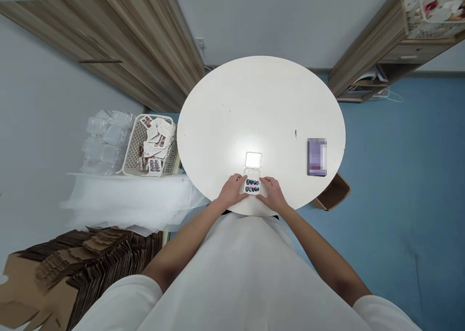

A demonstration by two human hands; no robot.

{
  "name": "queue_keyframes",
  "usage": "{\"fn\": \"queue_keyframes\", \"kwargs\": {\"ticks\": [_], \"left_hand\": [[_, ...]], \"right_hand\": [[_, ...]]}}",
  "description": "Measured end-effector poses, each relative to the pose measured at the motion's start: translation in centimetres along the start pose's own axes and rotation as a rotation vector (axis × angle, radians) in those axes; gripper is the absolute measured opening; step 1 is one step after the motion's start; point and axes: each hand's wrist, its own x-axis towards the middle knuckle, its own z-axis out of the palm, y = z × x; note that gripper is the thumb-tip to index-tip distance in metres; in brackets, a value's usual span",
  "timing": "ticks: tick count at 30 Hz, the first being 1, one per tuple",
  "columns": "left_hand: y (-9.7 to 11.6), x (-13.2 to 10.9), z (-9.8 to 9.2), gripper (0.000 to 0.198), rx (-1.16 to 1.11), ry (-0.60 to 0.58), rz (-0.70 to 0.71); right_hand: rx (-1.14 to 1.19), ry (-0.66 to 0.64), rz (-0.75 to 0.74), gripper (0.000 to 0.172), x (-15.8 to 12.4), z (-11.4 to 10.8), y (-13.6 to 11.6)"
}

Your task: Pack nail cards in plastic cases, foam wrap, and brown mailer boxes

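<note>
A small clear plastic case [253, 181] lies open on the round white table [261, 108] near its front edge. Its lid [253, 160] is tipped back, and dark press-on nails sit in rows in its tray. My left hand [232, 189] grips the case's left side with curled fingers. My right hand [273, 193] holds the right side the same way. Both forearms reach in from below over my white clothing.
A purple phone-like object [317, 157] lies at the table's right. A white perforated basket [150, 146] of nail cards and a pile of clear cases [105, 139] stand to the left. Flattened cardboard [80, 263] is stacked at lower left. A brown box [332, 193] sits on the blue floor.
</note>
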Motion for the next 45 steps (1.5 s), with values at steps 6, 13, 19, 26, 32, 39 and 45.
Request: {"fn": "queue_keyframes", "kwargs": {"ticks": [6,13,19,26,32,39,45], "left_hand": [[-0.1,1.5,0.0,0.064,0.152,-0.006,-0.023],[-1.0,3.0,0.4,0.064,0.182,-0.052,-0.038],[-1.6,3.3,0.9,0.063,0.138,-0.051,-0.032],[-1.9,3.5,1.0,0.064,0.118,-0.066,0.002],[-1.8,3.4,1.2,0.068,0.094,-0.057,-0.008],[-1.6,3.0,1.4,0.072,0.011,-0.025,-0.053],[-1.3,2.4,1.6,0.062,-0.256,0.027,-0.235]], "right_hand": [[-0.115,-0.036,-0.039,0.061,1.7,0.0,1.0],[-0.214,-0.075,0.007,0.059,3.0,0.3,1.0],[-0.248,-0.089,0.034,0.059,3.5,0.2,0.6],[-0.223,-0.087,0.052,0.060,3.7,0.2,0.5],[-0.202,-0.076,0.066,0.060,3.6,0.4,0.6],[-0.145,-0.053,0.080,0.062,3.3,0.4,0.5],[0.252,0.005,0.333,0.063,2.9,0.8,0.0]]}}
